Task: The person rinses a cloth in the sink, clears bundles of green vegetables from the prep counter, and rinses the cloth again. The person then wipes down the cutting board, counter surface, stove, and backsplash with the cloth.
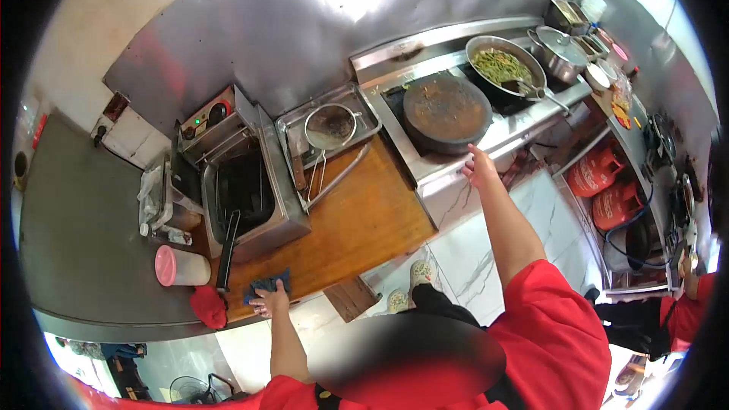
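My left hand (271, 303) is at the front edge of the wooden counter, with its thumb over a bunched dark blue cloth (266, 285) and its fingers against the near side of it. My right hand (480, 169) reaches out with its fingers apart and holds nothing. It is just in front of the stove (448, 173), close to the rim of a large round dark pan-like plate (446, 112) with a brownish worn top. I cannot tell whether the fingertips touch that rim.
A deep fryer (292, 205) with a dark handle stands on the wooden counter (372, 209), beside a tray with a strainer (331, 126). A pink-lidded tub (182, 266) is at left. A wok of green vegetables (501, 65) and a lidded pot (560, 53) are at right. Red gas cylinders (596, 171) sit below a shelf.
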`<state>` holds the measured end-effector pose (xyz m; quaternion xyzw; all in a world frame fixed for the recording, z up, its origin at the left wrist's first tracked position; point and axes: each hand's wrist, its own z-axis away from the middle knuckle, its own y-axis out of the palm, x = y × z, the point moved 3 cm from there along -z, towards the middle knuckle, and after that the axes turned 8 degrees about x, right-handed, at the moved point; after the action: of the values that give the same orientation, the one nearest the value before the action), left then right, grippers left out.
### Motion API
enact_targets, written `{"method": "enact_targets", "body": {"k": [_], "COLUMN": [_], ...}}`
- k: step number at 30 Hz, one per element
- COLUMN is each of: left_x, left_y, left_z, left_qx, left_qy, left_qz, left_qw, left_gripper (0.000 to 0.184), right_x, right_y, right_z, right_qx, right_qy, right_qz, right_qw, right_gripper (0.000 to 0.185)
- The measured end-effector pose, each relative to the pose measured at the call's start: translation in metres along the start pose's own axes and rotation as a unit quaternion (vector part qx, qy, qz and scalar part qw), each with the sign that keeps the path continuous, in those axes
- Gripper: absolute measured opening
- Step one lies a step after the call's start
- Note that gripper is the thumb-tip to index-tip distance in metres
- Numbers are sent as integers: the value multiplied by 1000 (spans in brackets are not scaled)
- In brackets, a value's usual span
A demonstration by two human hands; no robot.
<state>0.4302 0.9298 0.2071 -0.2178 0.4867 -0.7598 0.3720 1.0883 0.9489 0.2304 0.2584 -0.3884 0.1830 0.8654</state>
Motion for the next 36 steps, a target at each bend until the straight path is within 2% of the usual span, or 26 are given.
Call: {"method": "enact_targets", "body": {"k": [2,3,6,8,12,15,19,23,24,25,28,29,32,34,35,36], "left_x": [9,12,14,11,5,9,12,16,16,17,21,19,17,17,19,23], "left_y": [3,2,-4,1,-8,-2,7,14,18,17,16,15,6,0,-1,-2], "left_z": [-16,-23,-30,-38,-13,-26,-34,-43,-45,-45,-48,-49,-37,-28,-23,-17], "left_qx": [6,-14,8,-14,-2,2,2,-10,-6,-6,-29,-22,-31,-91,-95,-97], "left_qy": [17,20,22,17,-5,15,-13,-23,-25,-10,9,11,25,38,46,92], "left_qz": [3,4,25,29,29,15,-21,-39,-38,-25,-32,-19,11,-6,-9,68], "left_qw": [1000,1000,999,999,1000,1000,1000,999,999,1000,999,999,999,995,994,989], "left_gripper": [90,83,80,77,77,80,81,80,80,79,75,73,68,58,58,56], "right_x": [6,12,18,33,39,33,22,-3,-20,-24,-51,-73,-111,-120,-143,-169], "right_y": [5,12,25,33,26,24,10,-35,-52,-54,-57,-64,-39,-12,-8,-2], "right_z": [-50,-49,-62,-40,-50,-61,-59,14,28,58,117,121,148,169,170,166], "right_qx": [44,-53,-7,-4,10,114,122,167,173,154,171,211,240,265,242,220], "right_qy": [7,23,89,118,95,64,-8,-10,7,27,116,138,138,190,198,206], "right_qz": [-8,-14,-39,-45,-73,-229,-266,-226,-221,-221,-174,-133,-116,-100,-105,-110], "right_qw": [999,998,995,992,993,965,956,960,960,963,963,958,954,940,944,947], "right_gripper": [51,43,39,38,35,33,32,35,38,28,40,44,53,54,54,53]}}
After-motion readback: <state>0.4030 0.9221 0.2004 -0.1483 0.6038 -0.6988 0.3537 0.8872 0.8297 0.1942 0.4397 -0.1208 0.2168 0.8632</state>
